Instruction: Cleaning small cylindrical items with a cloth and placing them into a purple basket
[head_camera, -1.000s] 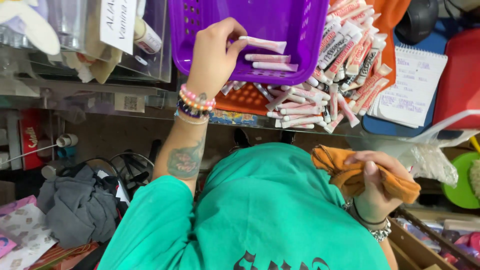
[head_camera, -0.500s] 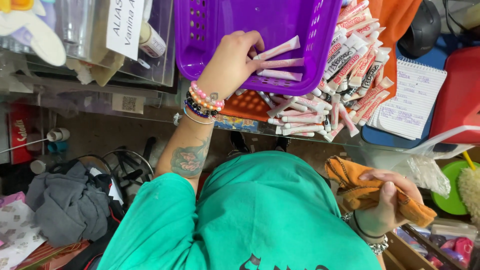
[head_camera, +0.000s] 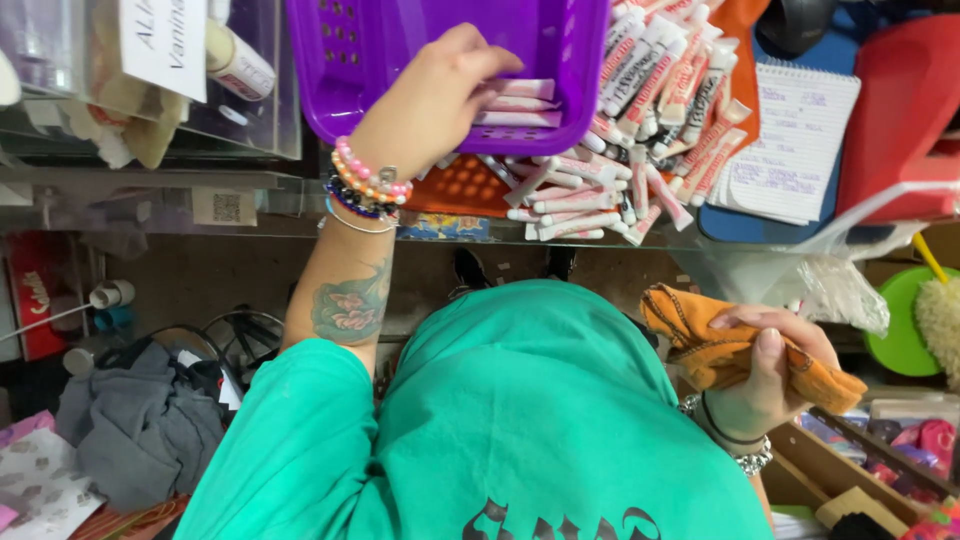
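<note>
Left hand (head_camera: 430, 95), top centre of frame: reaches over the rim into the purple plastic basket (head_camera: 400, 50). Fingers curl down onto the small white-and-pink tubes (head_camera: 520, 105) lying in the basket bottom. Fingertips are on the tubes, but I can't tell whether the grip has actually pinched one. Stack of beaded bracelets (head_camera: 365, 185) on that wrist, tattoo on the forearm below.

Right hand (head_camera: 765, 375), lower right of frame: grip shut around a crumpled orange cloth (head_camera: 700, 340), thumb across the top, cloth ends sticking out both sides of the fist. Dark band and a chain bracelet at the wrist. Hand hangs well apart from the basket, below the tabletop edge.

Basket sits top centre on the cluttered tabletop, tilted toward the camera. Loose pile of the same tubes (head_camera: 640, 130) spreads right of and under the basket's near edge, partly on an orange perforated tray (head_camera: 455, 190).

Rest:
- spiral notebook (head_camera: 790, 140) with handwriting, upper right, just beside the tube pile
- red plastic object (head_camera: 900, 110), far upper right
- clear bin (head_camera: 120, 80) with a paper label, upper left
- clear plastic bag (head_camera: 830, 285), right, above the cloth hand
- green round thing (head_camera: 900, 320) at right edge
- grey clothes (head_camera: 130, 420) in a heap, lower left
- teal shirt (head_camera: 520, 420) fills bottom centre
</note>
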